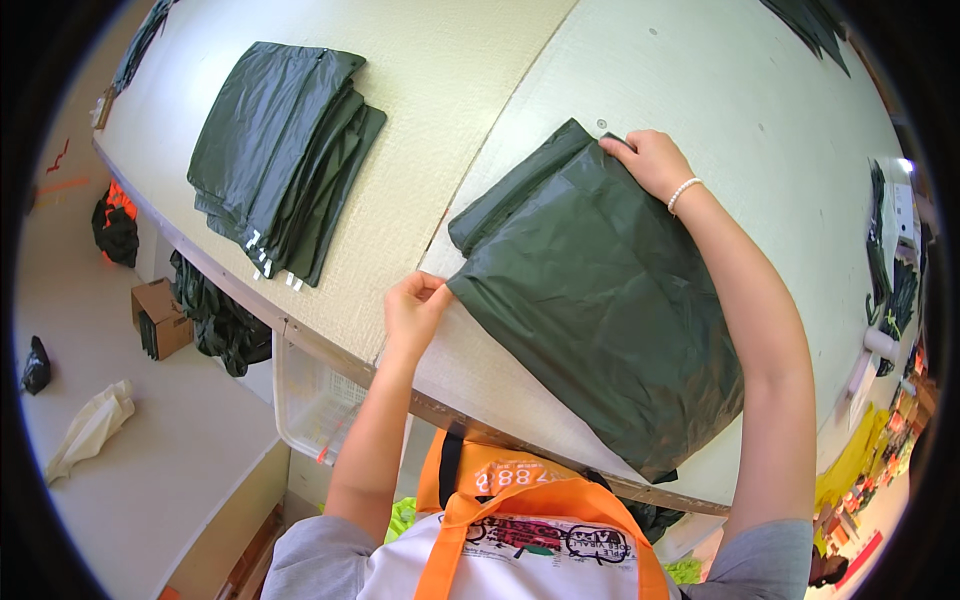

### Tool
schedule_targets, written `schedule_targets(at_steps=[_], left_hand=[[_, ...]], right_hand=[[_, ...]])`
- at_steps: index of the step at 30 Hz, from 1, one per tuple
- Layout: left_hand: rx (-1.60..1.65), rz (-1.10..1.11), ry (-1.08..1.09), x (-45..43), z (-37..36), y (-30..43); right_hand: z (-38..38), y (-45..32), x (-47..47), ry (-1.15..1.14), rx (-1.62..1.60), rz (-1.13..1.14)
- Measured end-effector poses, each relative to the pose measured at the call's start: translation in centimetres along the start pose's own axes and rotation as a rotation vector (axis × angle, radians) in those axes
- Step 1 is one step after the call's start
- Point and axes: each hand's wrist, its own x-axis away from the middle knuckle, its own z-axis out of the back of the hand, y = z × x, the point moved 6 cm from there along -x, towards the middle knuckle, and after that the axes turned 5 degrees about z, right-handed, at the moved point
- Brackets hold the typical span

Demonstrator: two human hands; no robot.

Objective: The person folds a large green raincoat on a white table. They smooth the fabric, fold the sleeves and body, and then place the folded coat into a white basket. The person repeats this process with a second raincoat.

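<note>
A dark green piece of thin, shiny fabric lies partly folded on the pale table before me. My left hand pinches its left corner between thumb and fingers. At the far edge, my right hand, with a white beaded bracelet at the wrist, grips the fabric's upper corner. A folded strip of the same fabric runs along the side between my two hands. To the left rests a stack of folded dark green pieces, with small white tags at its near edge.
Under the table's left edge are a clear plastic bin, a cardboard box and hanging dark fabric. A cream cloth lies further left. More dark fabric sits at the far right corner, and a white spool near the right edge.
</note>
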Motion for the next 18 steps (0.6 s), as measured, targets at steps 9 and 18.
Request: schedule_targets(at_steps=[9,18], left_hand=[[-0.904,-0.928,-0.184,2.4,-10.2,11.9],[-1.084,-0.822,-0.160,4.0,-9.2,7.4]], right_hand=[[-4.3,-2.9,4.2,0.352,0.304,0.186],[-0.2,-2.6,13.6,0.670,0.047,0.254]])
